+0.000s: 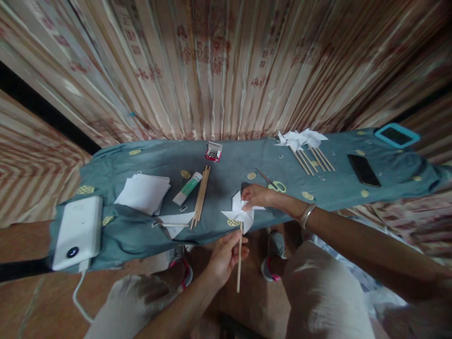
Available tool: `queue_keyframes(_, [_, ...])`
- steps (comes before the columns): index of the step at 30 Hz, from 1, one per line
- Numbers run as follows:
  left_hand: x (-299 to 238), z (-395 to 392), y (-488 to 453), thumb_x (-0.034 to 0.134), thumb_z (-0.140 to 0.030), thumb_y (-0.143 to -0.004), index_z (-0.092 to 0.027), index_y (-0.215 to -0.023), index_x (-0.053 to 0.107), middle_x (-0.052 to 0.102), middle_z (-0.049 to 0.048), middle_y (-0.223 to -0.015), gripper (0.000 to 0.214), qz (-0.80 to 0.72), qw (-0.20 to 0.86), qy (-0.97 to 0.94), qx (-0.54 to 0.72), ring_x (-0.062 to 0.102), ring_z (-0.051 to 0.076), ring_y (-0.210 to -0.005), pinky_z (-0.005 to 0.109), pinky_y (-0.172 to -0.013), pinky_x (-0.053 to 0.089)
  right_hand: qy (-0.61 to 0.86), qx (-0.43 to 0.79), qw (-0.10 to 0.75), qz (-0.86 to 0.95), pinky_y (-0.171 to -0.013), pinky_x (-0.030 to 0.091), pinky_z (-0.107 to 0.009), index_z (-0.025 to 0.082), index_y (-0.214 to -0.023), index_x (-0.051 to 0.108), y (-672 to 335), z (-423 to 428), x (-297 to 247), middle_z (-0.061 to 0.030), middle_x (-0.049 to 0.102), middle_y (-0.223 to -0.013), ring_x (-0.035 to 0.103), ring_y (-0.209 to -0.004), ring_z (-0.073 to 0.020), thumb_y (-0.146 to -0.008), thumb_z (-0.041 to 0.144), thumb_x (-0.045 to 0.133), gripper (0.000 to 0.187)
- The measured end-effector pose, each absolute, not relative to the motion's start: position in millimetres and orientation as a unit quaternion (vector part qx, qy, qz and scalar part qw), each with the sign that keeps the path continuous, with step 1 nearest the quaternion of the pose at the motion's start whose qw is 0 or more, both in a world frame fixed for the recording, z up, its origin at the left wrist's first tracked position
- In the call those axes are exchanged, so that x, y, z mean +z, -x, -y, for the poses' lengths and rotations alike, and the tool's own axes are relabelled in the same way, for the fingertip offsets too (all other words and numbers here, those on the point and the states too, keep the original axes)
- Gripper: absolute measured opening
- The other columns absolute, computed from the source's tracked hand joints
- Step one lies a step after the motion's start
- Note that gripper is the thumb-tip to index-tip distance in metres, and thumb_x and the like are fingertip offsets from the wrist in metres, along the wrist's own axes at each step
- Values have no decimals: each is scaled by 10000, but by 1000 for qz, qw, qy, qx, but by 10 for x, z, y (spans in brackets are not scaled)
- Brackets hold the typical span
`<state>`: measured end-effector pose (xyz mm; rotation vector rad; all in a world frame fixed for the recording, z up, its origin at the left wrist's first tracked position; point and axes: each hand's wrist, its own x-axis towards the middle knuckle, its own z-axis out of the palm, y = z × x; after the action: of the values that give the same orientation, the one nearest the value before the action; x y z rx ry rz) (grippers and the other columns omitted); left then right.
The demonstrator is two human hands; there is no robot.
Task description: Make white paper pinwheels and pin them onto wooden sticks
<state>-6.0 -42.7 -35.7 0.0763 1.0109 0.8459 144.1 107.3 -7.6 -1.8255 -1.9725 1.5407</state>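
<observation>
My left hand [226, 256] is closed around a thin wooden stick [239, 268], holding it upright in front of the table's near edge. On the stick's top sits a white paper pinwheel [239, 214]. My right hand [256, 196] pinches the pinwheel at its centre, fingers pressed together; a bracelet is on that wrist. Both hands are above the near edge of the blue-grey cloth [226, 174] that covers the narrow table.
On the cloth lie a bundle of sticks [201, 195], a glue tube [187, 188], white paper squares [143, 192], a red pin box [213, 151], green-handled scissors [275, 184], finished pinwheels [303, 146], a black phone [363, 169], a blue-cased tablet [397, 135] and a white power bank [78, 231]. A curtain hangs behind.
</observation>
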Motion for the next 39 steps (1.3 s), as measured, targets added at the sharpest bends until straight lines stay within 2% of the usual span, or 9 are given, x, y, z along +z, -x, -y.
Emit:
queue_keyframes(3, [-329,429,86,784,-189,-692,-95,-842,707,705,54,-744,193,-481,787,-30,386,642,105,-529,212,-533,533,573,544,63,609,-592,472,-262,178,-599,626,-1483,-1087,-130,29,633,-595,598,-611,-155,-406,233,841,294])
queue_keyframes(8, [-267,381,66,827,-181,-622,-103,-841,729,690,32,-700,252,-487,780,-40,391,604,78,-469,178,-468,482,545,610,123,562,-643,481,-283,178,-629,660,-1573,-1120,-55,26,661,-626,602,-608,-143,-370,273,872,348])
queue_keyframes(13, [-176,276,12,871,-248,-549,-114,-844,738,687,31,-716,350,-468,782,-58,408,605,79,-487,189,-494,491,526,638,199,526,-708,487,-263,198,-768,710,-1712,-1117,139,24,714,-744,632,-684,-120,-463,354,864,376])
queue_keyframes(17, [-103,174,-27,890,-281,-507,-107,-836,738,689,30,-738,402,-464,773,-76,426,612,81,-493,194,-500,500,521,661,314,440,-649,488,-212,208,-862,739,-1820,-1003,201,8,731,-801,632,-681,-100,-559,384,845,366])
queue_keyframes(22, [-40,44,-111,906,-286,-469,-104,-817,738,664,8,-599,427,-464,765,-84,438,617,88,-487,170,-489,506,493,667,442,342,-669,509,-159,226,-858,751,-1898,-831,124,-1,744,-888,659,-740,-88,-597,430,834,341])
queue_keyframes(26, [0,-72,-185,908,-278,-464,-113,-814,744,667,17,-561,421,-467,762,-90,440,612,88,-485,164,-490,504,482,684,459,297,-663,516,-149,226,-841,747,-1940,-782,73,-7,748,-800,672,-698,-87,-597,402,847,316])
queue_keyframes(31, [37,-217,-281,921,-287,-405,-123,-769,754,666,4,-587,432,-450,753,-89,472,598,79,-530,178,-548,502,466,691,472,288,-709,528,-175,215,-903,741,-1955,-749,84,-46,760,-881,695,-785,-121,-632,393,830,335])
queue_keyframes(35, [37,-281,-372,908,-278,-428,-130,-741,763,665,-1,-607,375,-440,738,-112,499,533,50,-536,166,-558,436,443,690,505,270,-685,532,-159,225,-916,741,-1932,-729,105,-26,758,-865,683,-734,-103,-615,384,841,355])
queue_keyframes(39, [23,-299,-462,898,-280,-452,-143,-740,768,679,8,-629,344,-433,738,-126,502,512,55,-561,179,-581,402,416,693,525,265,-640,530,-137,230,-896,739,-1926,-728,103,-1,750,-850,657,-677,-79,-605,295,854,320])
